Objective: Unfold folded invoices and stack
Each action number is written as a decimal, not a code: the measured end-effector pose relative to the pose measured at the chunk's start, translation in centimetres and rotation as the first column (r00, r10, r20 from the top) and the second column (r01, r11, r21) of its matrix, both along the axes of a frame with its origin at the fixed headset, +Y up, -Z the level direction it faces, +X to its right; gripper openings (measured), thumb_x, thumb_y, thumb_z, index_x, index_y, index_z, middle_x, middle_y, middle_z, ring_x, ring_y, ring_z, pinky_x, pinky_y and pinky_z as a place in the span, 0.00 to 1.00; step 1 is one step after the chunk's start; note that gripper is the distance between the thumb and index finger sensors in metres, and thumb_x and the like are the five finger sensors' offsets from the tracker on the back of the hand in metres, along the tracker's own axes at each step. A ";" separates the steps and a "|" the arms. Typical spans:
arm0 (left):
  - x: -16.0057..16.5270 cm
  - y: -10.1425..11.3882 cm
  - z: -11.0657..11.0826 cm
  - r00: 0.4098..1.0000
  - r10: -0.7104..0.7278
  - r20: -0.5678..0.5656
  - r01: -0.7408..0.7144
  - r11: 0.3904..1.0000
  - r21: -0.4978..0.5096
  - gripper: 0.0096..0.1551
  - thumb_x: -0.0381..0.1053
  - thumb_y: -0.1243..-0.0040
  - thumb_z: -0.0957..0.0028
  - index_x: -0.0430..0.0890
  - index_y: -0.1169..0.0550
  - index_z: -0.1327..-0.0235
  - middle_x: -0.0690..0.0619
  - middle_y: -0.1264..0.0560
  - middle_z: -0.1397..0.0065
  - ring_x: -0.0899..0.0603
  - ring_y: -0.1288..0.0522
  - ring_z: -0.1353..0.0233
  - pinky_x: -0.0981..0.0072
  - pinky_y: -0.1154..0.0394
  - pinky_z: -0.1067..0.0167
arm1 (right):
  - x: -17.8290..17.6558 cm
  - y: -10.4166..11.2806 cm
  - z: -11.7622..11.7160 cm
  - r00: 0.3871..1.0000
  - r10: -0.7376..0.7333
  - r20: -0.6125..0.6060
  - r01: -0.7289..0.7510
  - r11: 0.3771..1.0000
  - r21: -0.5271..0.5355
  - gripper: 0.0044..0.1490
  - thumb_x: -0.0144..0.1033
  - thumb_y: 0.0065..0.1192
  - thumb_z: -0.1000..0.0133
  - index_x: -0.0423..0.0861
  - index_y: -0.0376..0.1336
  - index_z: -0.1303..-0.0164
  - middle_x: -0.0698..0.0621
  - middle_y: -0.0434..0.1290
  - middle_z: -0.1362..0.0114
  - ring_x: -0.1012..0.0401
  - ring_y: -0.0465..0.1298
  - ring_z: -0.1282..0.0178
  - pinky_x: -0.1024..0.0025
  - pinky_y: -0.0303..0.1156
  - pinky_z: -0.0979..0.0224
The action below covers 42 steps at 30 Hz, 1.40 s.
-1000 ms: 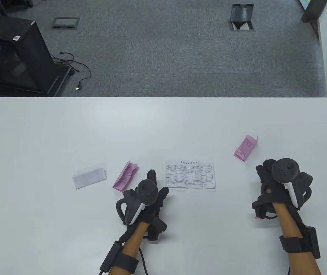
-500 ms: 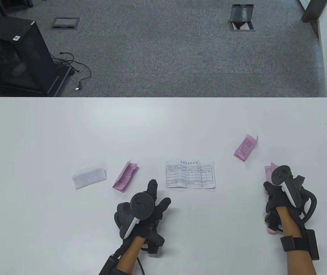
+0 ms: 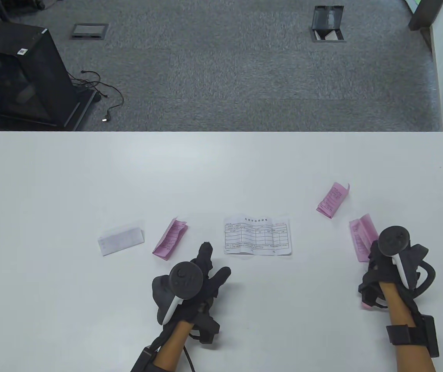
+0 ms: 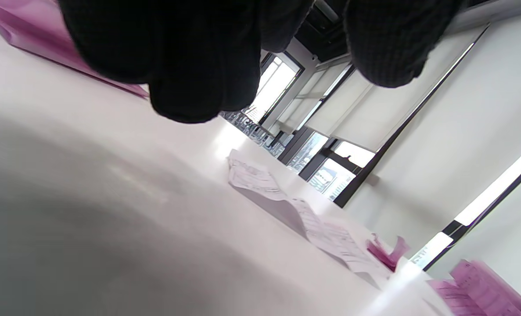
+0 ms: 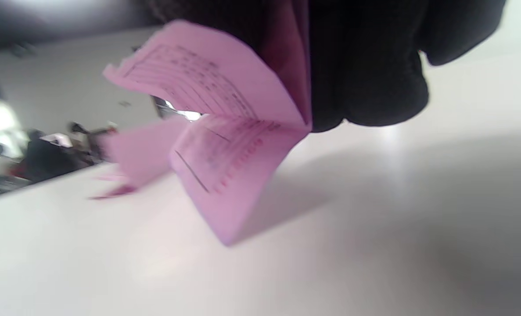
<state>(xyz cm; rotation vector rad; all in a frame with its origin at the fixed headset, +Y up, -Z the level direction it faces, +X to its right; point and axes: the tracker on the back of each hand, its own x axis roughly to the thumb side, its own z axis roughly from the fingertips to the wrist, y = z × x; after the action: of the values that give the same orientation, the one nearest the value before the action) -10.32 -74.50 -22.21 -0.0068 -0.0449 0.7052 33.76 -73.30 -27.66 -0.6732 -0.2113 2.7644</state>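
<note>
Far left of the white table sits a folded white slip, with a folded pink invoice right next to it, and the left hand hovers just below those in the lower middle, fingers loosely spread and holding nothing. Dead centre is the unfolded white invoice, lying flat. Over on the right there's another folded pink invoice, and just below it the right hand pinches a pink invoice that's half opened, its flaps fanning out above the table in the right wrist view.
</note>
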 end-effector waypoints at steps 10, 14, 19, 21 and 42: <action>2.2 -0.5 1.3 0.953 0.226 0.200 -0.221 0.974 -0.049 0.52 0.65 0.36 0.49 0.45 0.44 0.18 0.35 0.31 0.24 0.32 0.28 0.31 0.40 0.30 0.36 | -12.4 2.8 4.4 0.844 -0.281 -0.457 0.339 0.940 0.049 0.25 0.42 0.59 0.45 0.45 0.68 0.41 0.48 0.80 0.45 0.49 0.81 0.47 0.46 0.68 0.33; 2.8 -1.8 1.6 0.860 0.458 0.225 -0.410 0.883 -0.228 0.62 0.67 0.36 0.50 0.43 0.55 0.18 0.32 0.42 0.18 0.27 0.36 0.26 0.36 0.35 0.33 | -15.4 2.4 5.6 0.759 -0.341 -0.555 0.416 0.909 0.011 0.25 0.42 0.59 0.46 0.45 0.68 0.41 0.49 0.80 0.45 0.50 0.81 0.47 0.46 0.68 0.33; 3.6 -3.3 1.9 0.747 0.640 0.181 -0.553 0.749 -0.367 0.62 0.65 0.34 0.50 0.41 0.55 0.18 0.31 0.42 0.19 0.26 0.37 0.26 0.35 0.35 0.33 | -16.9 0.9 6.3 0.688 -0.414 -0.595 0.479 0.876 -0.056 0.25 0.43 0.59 0.46 0.46 0.68 0.41 0.49 0.80 0.45 0.50 0.81 0.47 0.47 0.68 0.33; 3.9 -3.5 2.1 0.761 0.631 0.151 -0.555 0.754 -0.353 0.57 0.62 0.34 0.48 0.40 0.50 0.18 0.33 0.35 0.22 0.28 0.33 0.28 0.37 0.32 0.35 | -17.3 0.6 6.5 0.651 -0.446 -0.614 0.508 0.857 -0.084 0.25 0.43 0.59 0.46 0.46 0.67 0.41 0.50 0.80 0.45 0.50 0.81 0.47 0.47 0.68 0.33; 2.9 -3.2 2.2 0.878 0.479 0.008 -0.469 0.863 -0.187 0.25 0.50 0.34 0.44 0.45 0.23 0.35 0.45 0.14 0.45 0.40 0.16 0.48 0.51 0.20 0.51 | -19.1 1.1 8.4 0.625 -0.055 -0.778 0.263 0.954 0.143 0.33 0.49 0.50 0.43 0.55 0.56 0.26 0.43 0.69 0.28 0.44 0.72 0.33 0.39 0.61 0.28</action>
<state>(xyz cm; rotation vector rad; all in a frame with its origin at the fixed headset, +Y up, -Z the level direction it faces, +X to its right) -7.41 -77.68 -19.98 -0.1951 -0.0352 1.2043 14.63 -72.21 -19.26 0.5615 -0.2722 2.5111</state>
